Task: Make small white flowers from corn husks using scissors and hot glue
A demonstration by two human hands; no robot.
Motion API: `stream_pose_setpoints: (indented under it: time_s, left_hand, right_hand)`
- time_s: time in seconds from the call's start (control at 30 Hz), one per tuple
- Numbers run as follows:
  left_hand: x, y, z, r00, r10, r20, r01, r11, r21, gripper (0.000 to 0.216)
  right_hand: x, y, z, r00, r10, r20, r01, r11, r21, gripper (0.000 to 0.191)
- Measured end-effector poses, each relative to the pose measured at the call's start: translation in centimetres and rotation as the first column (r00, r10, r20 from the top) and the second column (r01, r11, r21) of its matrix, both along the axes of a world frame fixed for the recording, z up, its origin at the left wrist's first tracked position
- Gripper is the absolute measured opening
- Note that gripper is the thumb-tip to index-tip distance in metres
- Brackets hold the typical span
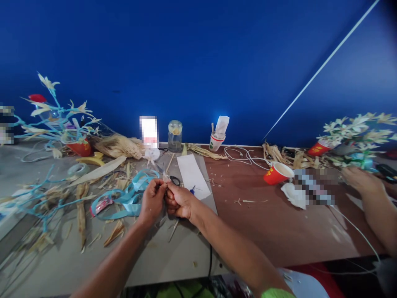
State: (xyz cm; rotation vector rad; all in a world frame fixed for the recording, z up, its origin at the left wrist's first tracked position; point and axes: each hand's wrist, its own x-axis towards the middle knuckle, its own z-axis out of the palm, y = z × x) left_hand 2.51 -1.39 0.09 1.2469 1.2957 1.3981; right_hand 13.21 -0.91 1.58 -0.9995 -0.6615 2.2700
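Grip together, left hand (153, 200) and right hand (180, 201) pinch 1 pale piece (166, 178) at their 12 o'clock, with 1 blue ribbon heap (132, 194) at 9, 1 white sheet (190, 169) at 2.

Whatever lies between the fingertips of the left hand (154, 199) and right hand (180, 201) is too small and too covered by the fingers to tell. A black plastic ring-shaped handle (178, 178) shows just beyond them; its remaining part is hidden. The bright green sleeve (277, 293) is cut off by the bottom edge.

Coarse pixels blur 2 things beyond recognition: an upright white-and-red rectangle (149, 129) and a grey, dark-patched oblong (313, 186). The yellow marks on the tilted red paper cup (273, 175) are too small to read. At right, another person's hand (363, 181) is smeared, its grasp unclear, and the forearm leaves the picture. The cream-flowered arrangement (350, 131) behind it is cut by the right edge.
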Motion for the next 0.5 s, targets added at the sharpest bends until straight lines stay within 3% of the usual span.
stream_pose_setpoints:
  time_s: [0.13, 0.23, 0.3, 0.37, 0.43, 0.5]
  left_hand:
    - [-0.1, 0.1, 0.4, 0.973, -0.066, 0.220, 0.082, 0.995, -0.062, 0.021]
    - [-0.3, 0.3, 0.6, 0.921, -0.116, 0.371, 0.167, 0.980, -0.107, 0.027]
    - [-0.4, 0.5, 0.6, 0.896, -0.125, 0.426, 0.195, 0.973, -0.124, 0.028]
    - [-0.5, 0.7, 0.5, 0.886, -0.120, 0.447, 0.200, 0.970, -0.136, 0.029]
    - [-0.6, 0.8, 0.2, 0.890, -0.122, 0.438, 0.201, 0.970, -0.137, 0.028]
    - [-0.6, 0.8, -0.1, 0.899, -0.134, 0.417, 0.206, 0.970, -0.133, 0.028]
  right_hand:
    - [1.5, 0.4, 1.2, 0.998, 0.060, 0.023, -0.061, 0.996, 0.065, 0.061]
    - [2.6, 0.7, 2.1, 0.976, -0.142, 0.162, 0.096, 0.960, 0.264, 0.063]
    - [2.9, 0.7, 2.3, 0.888, -0.369, 0.275, 0.181, 0.830, 0.527, 0.055]
    - [2.8, 0.4, 2.1, 0.785, -0.521, 0.337, 0.095, 0.638, 0.764, 0.032]
    - [2.3, 0.1, 1.6, 0.721, -0.583, 0.376, -0.076, 0.472, 0.878, 0.013]
    - [1.8, -0.2, 1.2, 0.671, -0.626, 0.398, -0.203, 0.361, 0.910, 0.011]
